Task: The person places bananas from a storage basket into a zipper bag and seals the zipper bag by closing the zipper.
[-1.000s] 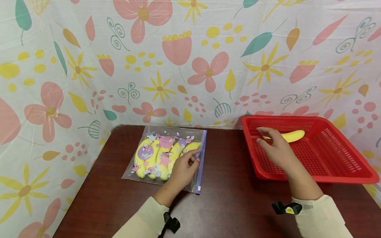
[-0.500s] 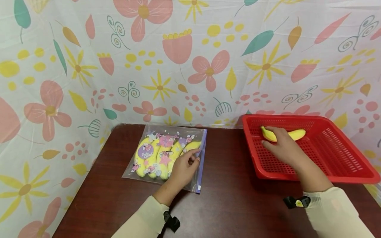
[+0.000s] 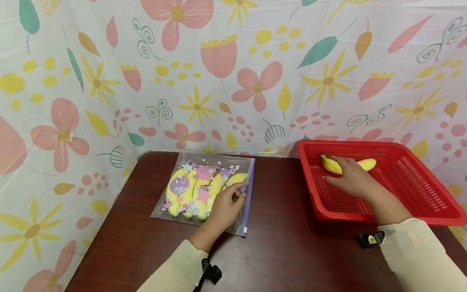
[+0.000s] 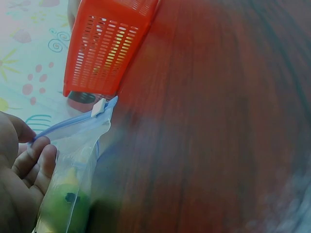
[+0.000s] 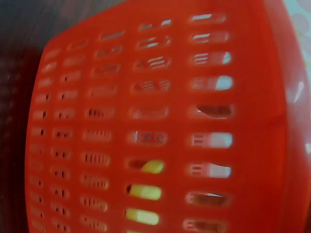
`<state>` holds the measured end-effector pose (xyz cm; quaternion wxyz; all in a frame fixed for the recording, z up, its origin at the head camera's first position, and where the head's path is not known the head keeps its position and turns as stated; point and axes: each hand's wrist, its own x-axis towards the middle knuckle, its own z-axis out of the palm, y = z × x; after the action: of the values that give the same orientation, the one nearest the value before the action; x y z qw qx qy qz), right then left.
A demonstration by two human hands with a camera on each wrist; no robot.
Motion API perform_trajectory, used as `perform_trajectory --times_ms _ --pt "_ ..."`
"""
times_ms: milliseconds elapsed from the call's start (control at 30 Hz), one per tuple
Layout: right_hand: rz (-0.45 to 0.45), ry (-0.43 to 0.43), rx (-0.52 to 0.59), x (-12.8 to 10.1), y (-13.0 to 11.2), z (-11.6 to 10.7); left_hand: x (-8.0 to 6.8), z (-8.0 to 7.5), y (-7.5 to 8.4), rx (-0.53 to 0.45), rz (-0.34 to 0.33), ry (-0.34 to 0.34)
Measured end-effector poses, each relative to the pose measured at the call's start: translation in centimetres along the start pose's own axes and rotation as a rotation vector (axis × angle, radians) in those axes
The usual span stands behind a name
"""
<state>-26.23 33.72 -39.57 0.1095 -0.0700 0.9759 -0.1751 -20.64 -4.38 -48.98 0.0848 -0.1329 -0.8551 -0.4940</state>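
A clear zip bag (image 3: 166, 211) printed with pink and purple cartoon figures lies on the table, with several yellow bananas (image 3: 215, 190) inside. At its right side, my left hand (image 3: 226, 205) pinches the purple zip edge (image 4: 73, 121) between thumb and finger. A white slider (image 4: 98, 107) sits at the end of the zip. One more banana (image 3: 331, 165) lies in the red basket (image 3: 317, 209). Over that banana my right hand (image 3: 355, 180) reaches, fingers across its middle and thumb held apart on the near side. The right wrist view shows only the basket wall (image 5: 170, 126), with yellow through its slots.
The dark wooden table (image 3: 277, 243) runs between the bag and the basket. A flower-printed cloth (image 3: 219, 101) hangs behind and to the left. The basket's raised rim (image 3: 308, 190) stands near my right forearm.
My right hand has shifted right and its fingers have settled over the banana's middle, leaving its left end in sight. The left hand and bag stay put.
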Motion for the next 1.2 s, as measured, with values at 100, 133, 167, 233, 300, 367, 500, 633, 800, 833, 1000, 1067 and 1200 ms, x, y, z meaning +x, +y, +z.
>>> perform_trajectory --times_ms 100,133,167,233,300,367,500,633,800,833,1000,1067,1200 --pt "0.003 -0.013 -0.021 0.2 0.4 -0.1 0.0 0.0 0.1 0.005 0.000 0.007" --pt "0.005 -0.016 -0.031 0.2 0.5 -0.1 0.0 0.0 0.1 0.005 -0.002 0.009" --pt "0.009 -0.019 -0.044 0.2 0.6 -0.2 0.0 0.0 0.1 0.006 -0.003 0.010" --pt "0.012 -0.022 -0.066 0.4 0.8 -0.2 0.0 0.0 0.1 0.008 -0.006 0.012" --pt "0.016 -0.023 -0.088 0.5 1.2 -0.2 0.0 0.0 0.1 0.007 -0.002 0.014" --pt "0.021 -0.025 -0.102 0.7 1.5 -0.1 0.0 0.0 0.0 0.004 0.001 0.016" --pt "0.025 -0.039 -0.127 1.0 2.1 0.0 0.0 0.0 -0.1 0.002 0.010 0.014" --pt "0.030 -0.057 -0.154 1.3 2.4 0.0 0.1 0.0 -0.1 0.005 0.010 0.009" --pt "0.042 -0.078 -0.170 1.7 2.7 -0.1 0.1 0.0 -0.1 0.004 0.010 0.007" --pt "0.043 -0.082 -0.171 1.8 2.8 0.0 0.1 0.0 -0.1 0.002 0.010 0.007" --pt "0.035 -0.094 -0.190 2.3 3.3 0.1 0.1 0.0 -0.1 -0.004 0.014 0.002" --pt "0.028 -0.094 -0.204 2.5 3.4 0.1 0.0 -0.1 -0.1 -0.004 0.013 0.001" --pt "0.030 -0.112 -0.204 2.7 3.6 0.2 0.1 0.0 -0.1 -0.006 0.010 0.000"
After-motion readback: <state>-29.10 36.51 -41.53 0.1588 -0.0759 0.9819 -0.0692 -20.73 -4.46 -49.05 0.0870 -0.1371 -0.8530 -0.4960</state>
